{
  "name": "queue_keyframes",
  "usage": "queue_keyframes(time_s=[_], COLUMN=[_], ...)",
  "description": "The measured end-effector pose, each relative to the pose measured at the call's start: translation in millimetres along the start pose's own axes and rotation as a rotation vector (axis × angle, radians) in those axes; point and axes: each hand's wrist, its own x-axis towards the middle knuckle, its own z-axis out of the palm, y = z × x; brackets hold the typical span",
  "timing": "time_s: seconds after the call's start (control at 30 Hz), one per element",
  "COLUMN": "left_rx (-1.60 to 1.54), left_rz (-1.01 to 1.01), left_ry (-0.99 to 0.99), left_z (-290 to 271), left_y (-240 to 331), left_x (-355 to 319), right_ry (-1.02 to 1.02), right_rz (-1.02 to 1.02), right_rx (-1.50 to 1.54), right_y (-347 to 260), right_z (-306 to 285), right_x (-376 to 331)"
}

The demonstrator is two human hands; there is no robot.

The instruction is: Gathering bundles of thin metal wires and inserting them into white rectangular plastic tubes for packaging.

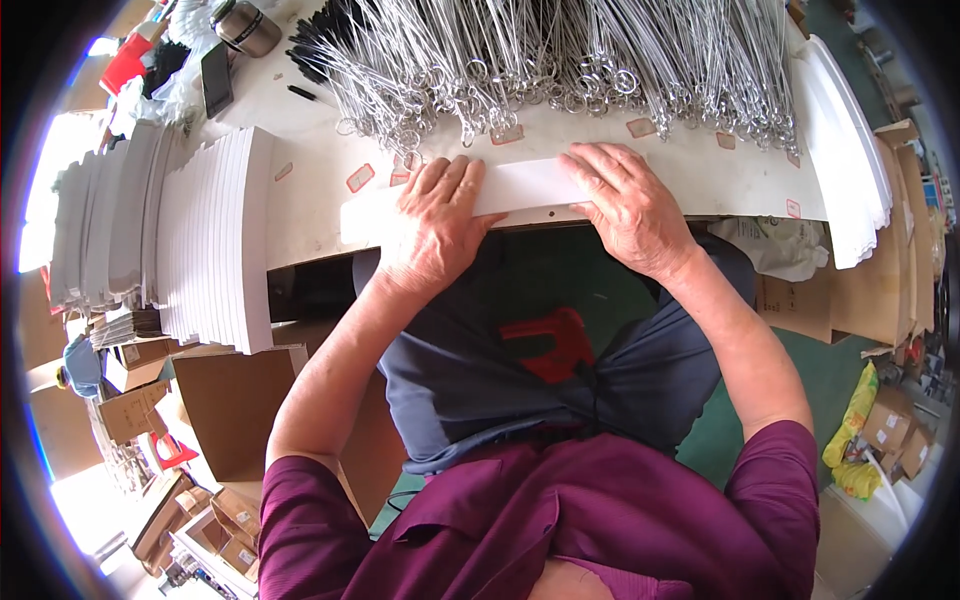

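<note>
A long, narrow white box (530, 186) lies along the table's near edge. My left hand (435, 225) grips its left part, fingers over the top and thumb at the near side. Further right, my right hand (630, 205) is closed over the other end the same way. Just beyond the box, a large heap of thin metal wires with ring ends (590, 80) spreads across the table, with black bristly pieces (325, 40) at its left. Small red-and-white labels (360, 178) dot the tabletop (320, 215).
White folded cartons (215, 235) stand in a row on the left; more white pieces (845, 150) hang over the right edge. A metal flask (245, 28), a dark phone (216, 80) and a black pen (301, 93) lie at the back left. An open cardboard box (235, 410) sits below.
</note>
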Motion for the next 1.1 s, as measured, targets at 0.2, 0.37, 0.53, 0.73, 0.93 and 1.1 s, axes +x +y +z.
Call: queue_keyframes(time_s=[0.2, 0.37, 0.53, 0.73, 0.93, 1.1], left_rx=[0.103, 0.212, 0.212, 0.258, 0.323, 0.341], left_rz=[0.057, 0.028, -0.022, -0.085, -0.115, -0.122], left_ry=[-0.066, -0.145, -0.172, -0.179, -0.150, -0.122], left_z=[12, 14, -1, -18, -15, -14], left_y=[6, 12, -2, -20, -26, -24], left_x=[-14, -18, -31, -50, -64, -69], right_ry=[-0.050, -0.086, -0.083, -0.069, -0.036, -0.026], right_rz=[0.045, -0.042, 0.059, 0.216, 0.215, 0.188], right_rx=[-0.083, -0.124, -0.128, -0.201, -0.167, -0.135], right_y=[-17, -50, -28, 4, 7, 8], right_z=[6, 34, 25, 6, 7, -1], right_x=[-14, 19, -5, -43, -46, -48])
